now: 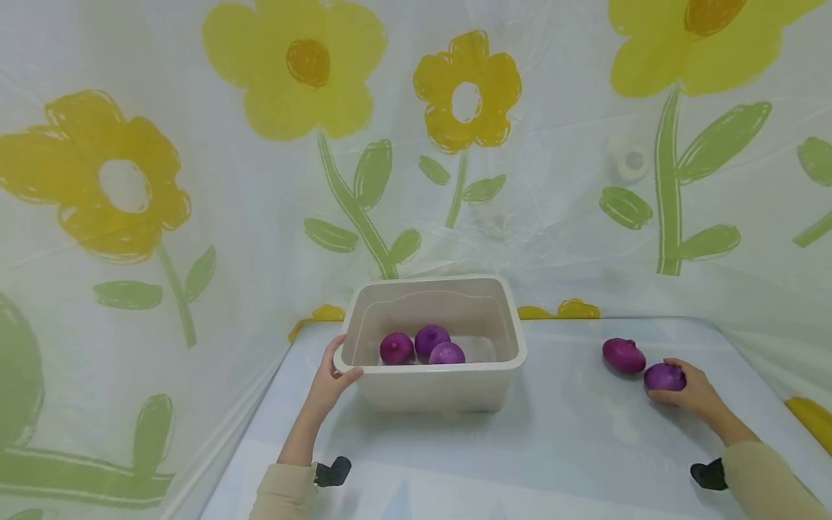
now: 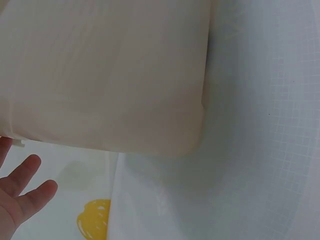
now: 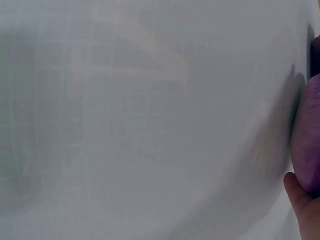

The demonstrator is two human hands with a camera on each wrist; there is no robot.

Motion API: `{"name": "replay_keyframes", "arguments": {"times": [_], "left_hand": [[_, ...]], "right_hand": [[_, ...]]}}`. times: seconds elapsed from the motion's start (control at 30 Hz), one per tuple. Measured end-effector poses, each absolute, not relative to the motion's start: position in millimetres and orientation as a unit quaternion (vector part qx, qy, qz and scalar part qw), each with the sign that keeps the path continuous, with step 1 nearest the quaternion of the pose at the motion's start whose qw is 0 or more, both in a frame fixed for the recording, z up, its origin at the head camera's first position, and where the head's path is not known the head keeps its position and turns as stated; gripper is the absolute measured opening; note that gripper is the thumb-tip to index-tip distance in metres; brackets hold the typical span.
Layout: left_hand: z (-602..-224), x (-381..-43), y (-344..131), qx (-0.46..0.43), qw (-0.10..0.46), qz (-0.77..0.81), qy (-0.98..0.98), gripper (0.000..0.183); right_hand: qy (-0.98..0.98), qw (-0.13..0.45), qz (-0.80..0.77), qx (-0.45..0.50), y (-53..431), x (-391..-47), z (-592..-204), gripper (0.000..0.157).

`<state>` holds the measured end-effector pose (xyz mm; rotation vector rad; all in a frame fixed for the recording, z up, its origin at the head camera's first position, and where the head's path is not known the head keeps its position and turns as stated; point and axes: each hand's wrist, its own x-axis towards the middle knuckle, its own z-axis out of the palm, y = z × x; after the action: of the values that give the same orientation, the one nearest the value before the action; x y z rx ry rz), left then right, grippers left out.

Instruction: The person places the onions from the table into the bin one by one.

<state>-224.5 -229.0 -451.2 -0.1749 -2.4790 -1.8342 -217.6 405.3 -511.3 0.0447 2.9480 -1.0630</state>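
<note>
A beige plastic bin stands at the middle back of the table, its side filling much of the left wrist view. Inside lie a dark red-purple onion and two purple onions. My left hand holds the bin's front left corner, thumb at the front rim, forefinger along the left side; the left wrist view shows other fingers spread below it. At the right, my right hand grips a purple onion between thumb and fingers. Just beyond it sits another red-purple onion.
The table has a pale, smooth covering. A white curtain with yellow flowers hangs close behind the bin and along both sides. Dark wrist straps show at both sleeves.
</note>
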Motion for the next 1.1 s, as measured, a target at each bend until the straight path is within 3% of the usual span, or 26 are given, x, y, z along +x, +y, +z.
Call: {"name": "replay_keyframes", "arguments": {"times": [0.4,0.87,1.1], "left_hand": [[-448.7,-221.1,-227.7,-0.048,0.016,-0.603,-0.796,0.076],[-446.3,-224.9,-228.4,-0.035,0.009,-0.603,-0.797,0.076],[-447.6,-221.5,-227.2,-0.041,0.02,-0.595,-0.802,0.076]], "right_hand": [[0.939,0.026,-0.342,0.015,404.9,-215.6,-500.2,0.08],[0.947,-0.017,-0.32,-0.038,396.6,-233.6,-450.4,0.076],[0.946,0.001,-0.315,-0.068,378.7,-248.7,-422.4,0.077]]}}
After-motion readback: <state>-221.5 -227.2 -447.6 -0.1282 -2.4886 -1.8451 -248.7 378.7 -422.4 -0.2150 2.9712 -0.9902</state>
